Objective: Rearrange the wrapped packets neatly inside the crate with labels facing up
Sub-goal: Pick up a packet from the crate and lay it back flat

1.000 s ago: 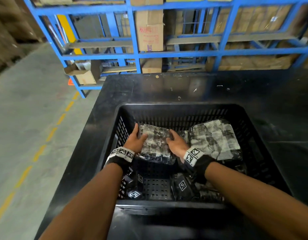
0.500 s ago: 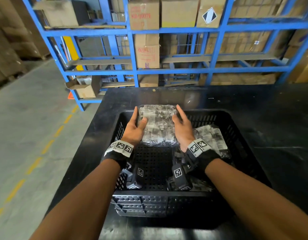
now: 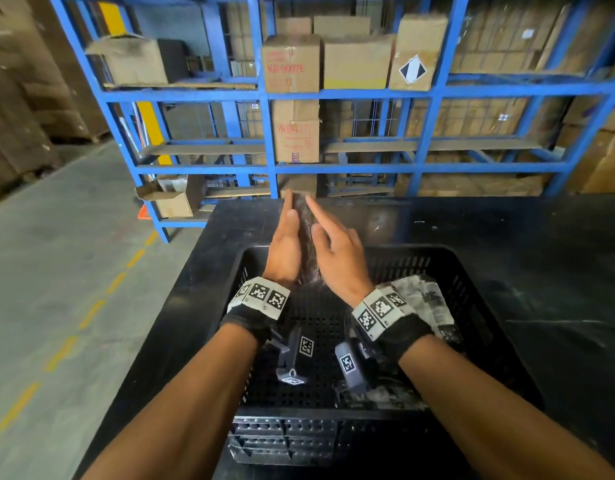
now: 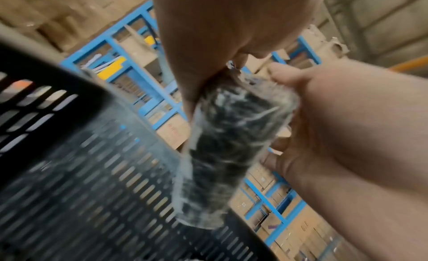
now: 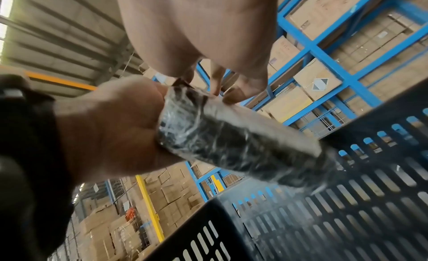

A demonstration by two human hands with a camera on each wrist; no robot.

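Packet [image 3: 307,237] in clear wrap is now up in the air, standing on its edge between both hands, above the far side of the black crate [image 3: 472,271]. A moment ago it lay flat and low inside the crate, so it has been lifted and turned partway. The left hand [image 3: 285,251] presses flat on one side and the right hand [image 3: 337,258] presses on the other, fingers mostly straight. I think the person is flipping it to get the label on top. I cannot tell which side has the label. More wrapped packets [image 3: 420,306] lie on the right side of the crate, under the right wrist. The crate sits on a black worktop [image 3: 524,244], with blue shelves [image 3: 368,95] of cardboard boxes [image 3: 292,64] behind.
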